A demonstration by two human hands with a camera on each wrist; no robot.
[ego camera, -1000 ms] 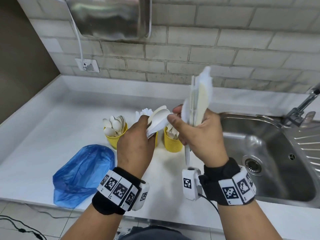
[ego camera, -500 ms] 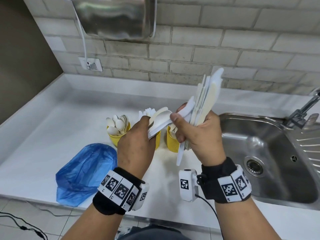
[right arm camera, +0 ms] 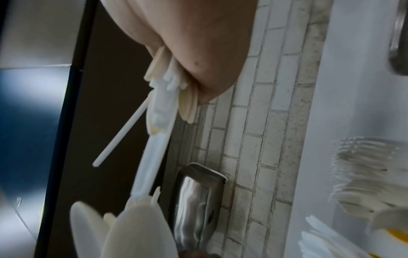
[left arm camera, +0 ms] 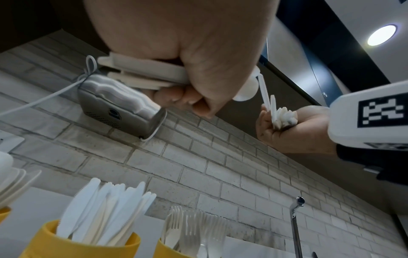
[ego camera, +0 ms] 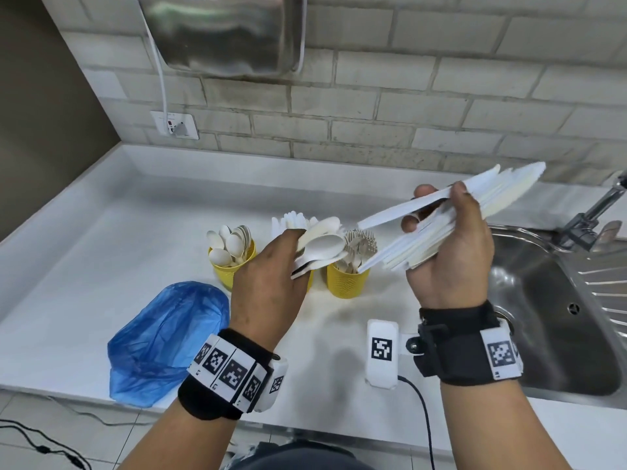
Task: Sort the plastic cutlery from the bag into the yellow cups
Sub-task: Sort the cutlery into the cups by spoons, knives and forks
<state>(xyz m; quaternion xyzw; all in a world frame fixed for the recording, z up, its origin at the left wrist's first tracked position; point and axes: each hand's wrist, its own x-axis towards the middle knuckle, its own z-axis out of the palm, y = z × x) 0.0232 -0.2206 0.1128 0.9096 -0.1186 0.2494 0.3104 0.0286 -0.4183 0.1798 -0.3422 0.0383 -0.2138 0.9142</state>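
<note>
My left hand [ego camera: 298,256] grips a few white plastic spoons [ego camera: 322,247] by the handles, bowls pointing right, just above the cups. My right hand [ego camera: 437,215] holds a thick bundle of white knives [ego camera: 509,188], blades slanting up to the right; thumb and forefinger pinch one knife [ego camera: 403,208] that sticks out left. Three yellow cups stand behind: one with spoons [ego camera: 230,269], a middle one with knives [left arm camera: 84,242] mostly hidden by my left hand, one with forks [ego camera: 347,281]. The blue bag [ego camera: 166,337] lies crumpled at the front left.
A steel sink [ego camera: 543,300] with a tap [ego camera: 597,212] lies to the right of the white counter [ego camera: 118,232]. A metal unit [ego camera: 220,32] and a socket [ego camera: 174,125] are on the brick wall. Cables trail on the floor at lower left.
My right hand has swung the knife bundle from upright to slanting right and drawn away from the left hand. The left hand still holds the spoons in about the same place.
</note>
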